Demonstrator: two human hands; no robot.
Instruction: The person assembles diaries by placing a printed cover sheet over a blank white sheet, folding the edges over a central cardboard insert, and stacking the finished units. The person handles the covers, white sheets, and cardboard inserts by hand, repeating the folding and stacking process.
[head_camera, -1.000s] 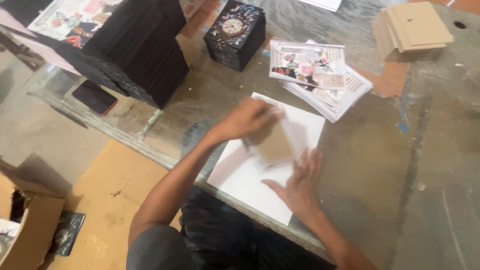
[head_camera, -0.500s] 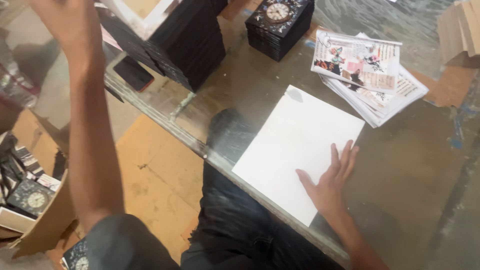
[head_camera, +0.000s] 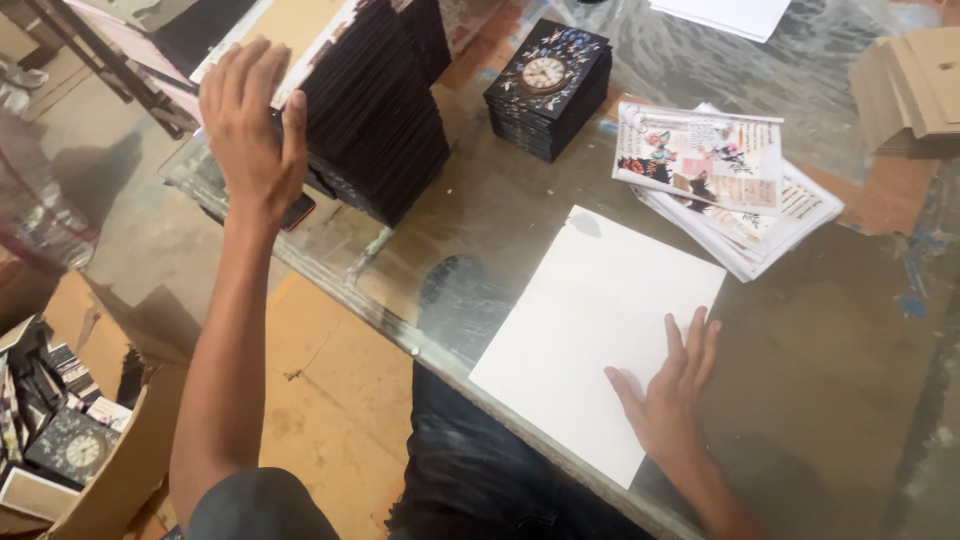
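**Left hand at the black stack, right hand flat on the white sheet**

Glass table (head_camera: 880, 330), seen from above. The left hand (head_camera: 250, 130) is raised at the near side of a tall stack of thin black boards (head_camera: 375, 110), fingers spread and loosely extended, palm toward the stack. Fingertips seem to meet the stack's top edge; whether they have hold of a board cannot be told from this angle. A dark phone (head_camera: 298, 212) lies on the glass just below that hand.

The right hand (head_camera: 672, 392) lies palm down, fingers splayed and straight, on the lower right part of a large white sheet (head_camera: 590, 320). It presses rather than grasps; nothing is held. The sheet lies flat near the table's front edge, turned at an angle.

Beyond the sheet: a fanned pile of printed picture sheets (head_camera: 725, 185), just apart from its far corner. Further back, a short stack of black clock-face panels (head_camera: 550, 85). Brown cardboard pieces (head_camera: 915, 90) at far right. On the floor, lower left, an open carton (head_camera: 110, 470) holds more clock panels.
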